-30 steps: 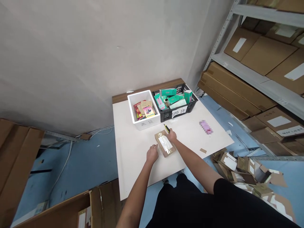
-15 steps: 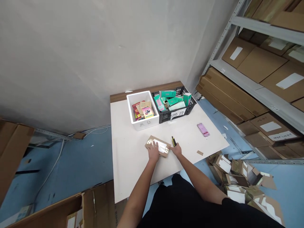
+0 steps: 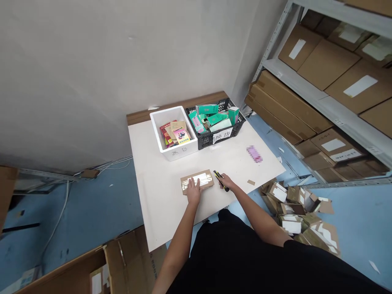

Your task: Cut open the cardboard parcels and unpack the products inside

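A white bench stands by a gray wall, with shelves of cartons to the right. Near the front edge lies a small brown box. The left hand lies flat on it. The right hand, just beside the box, is closed around a yellow knife.

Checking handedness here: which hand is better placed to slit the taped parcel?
Right, probably: the right hand holds the box cutter beside the parcel, which the left hand presses flat.
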Motion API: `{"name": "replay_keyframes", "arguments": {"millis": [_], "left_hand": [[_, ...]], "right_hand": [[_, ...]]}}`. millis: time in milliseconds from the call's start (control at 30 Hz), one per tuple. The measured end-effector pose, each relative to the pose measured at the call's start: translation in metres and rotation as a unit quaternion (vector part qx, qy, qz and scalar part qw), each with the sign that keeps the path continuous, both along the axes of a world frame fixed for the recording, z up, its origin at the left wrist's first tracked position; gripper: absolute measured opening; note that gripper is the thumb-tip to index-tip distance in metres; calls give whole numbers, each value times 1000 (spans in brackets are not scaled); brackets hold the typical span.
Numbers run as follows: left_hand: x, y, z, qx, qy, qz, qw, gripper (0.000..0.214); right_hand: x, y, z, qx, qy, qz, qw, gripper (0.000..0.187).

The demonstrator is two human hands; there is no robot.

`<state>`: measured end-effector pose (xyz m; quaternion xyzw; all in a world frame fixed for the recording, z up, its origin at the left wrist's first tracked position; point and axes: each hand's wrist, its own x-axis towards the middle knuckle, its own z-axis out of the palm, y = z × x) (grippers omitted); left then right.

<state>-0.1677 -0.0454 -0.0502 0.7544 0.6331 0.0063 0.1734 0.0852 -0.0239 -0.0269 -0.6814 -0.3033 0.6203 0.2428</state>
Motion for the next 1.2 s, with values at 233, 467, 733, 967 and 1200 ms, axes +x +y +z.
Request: {"name": "replay_keyframes", "arguments": {"millis": [233,467,733,967,1200], "left_hand": [[5,1,0,-6,13,-7,1000,69],[5,3,3,-12,18,-10,1000,68],[6,2,3,-15,14,0,1000,67],[8,2,12,-24,35,-4,999,66],[-15,35,31,-44,7,-13,999,57]], "right_hand": [[-4,8,-4,10,-45,80,996,41],[-1,18,-3,1,-72,132,989,46],[4,1,-4,-1,-88,171,981,43],[25,-15,0,-16,-81,220,972,44],[-13,-38,-19,20,-96,-21,995,43]]}}
